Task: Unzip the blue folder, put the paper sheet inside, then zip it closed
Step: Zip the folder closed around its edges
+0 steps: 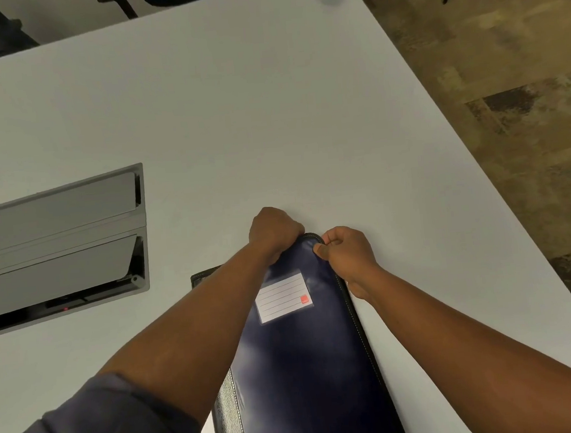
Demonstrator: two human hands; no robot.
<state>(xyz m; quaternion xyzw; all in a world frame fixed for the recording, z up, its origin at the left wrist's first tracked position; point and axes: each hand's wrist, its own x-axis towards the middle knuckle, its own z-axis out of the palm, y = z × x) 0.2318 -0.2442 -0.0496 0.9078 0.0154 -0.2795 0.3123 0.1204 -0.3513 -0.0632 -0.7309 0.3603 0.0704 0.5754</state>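
Observation:
The dark blue folder lies on the white table in front of me, with a white lined label near its far end. My left hand grips the folder's far edge with curled fingers. My right hand pinches something at the folder's far right corner, where the zipper edge runs; the zipper pull itself is hidden by the fingers. The paper sheet is not in view.
A grey cable box with hinged lids is set into the table at the left. A black leather-like item lies under the folder's left side. The table's right edge drops to patterned carpet. Chair legs stand beyond the far edge.

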